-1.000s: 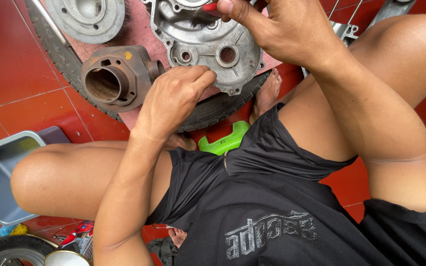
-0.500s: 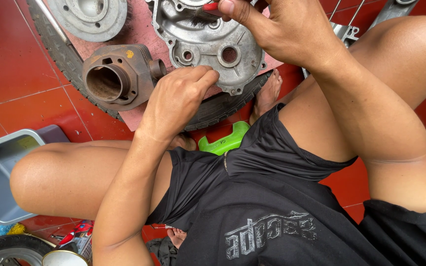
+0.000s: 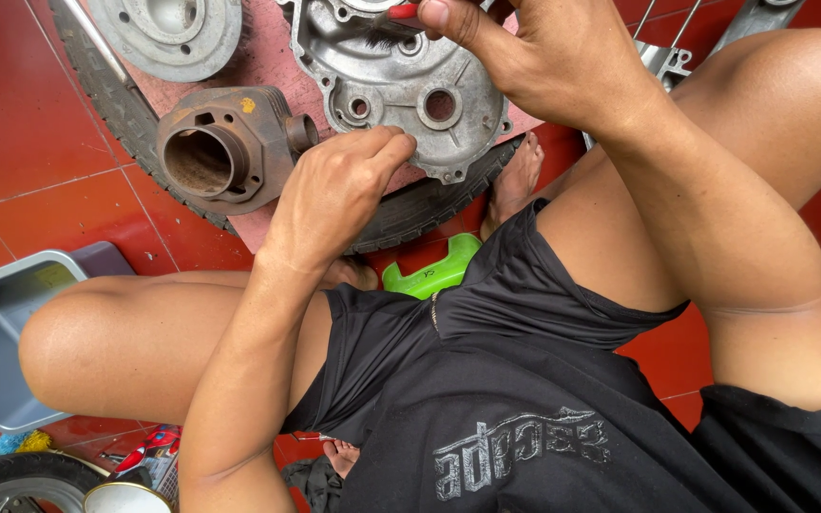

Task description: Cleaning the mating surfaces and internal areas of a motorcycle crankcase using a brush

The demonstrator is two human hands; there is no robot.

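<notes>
So the engine cover (image 3: 401, 85) lies flat on a tire (image 3: 429, 204) straight ahead, left hand (image 3: 334, 190) pinching its near edge, right hand (image 3: 544, 57) gripping a brush (image 3: 396, 24) over its far side.

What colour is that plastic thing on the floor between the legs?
Bright green, seen in the head view.
</notes>
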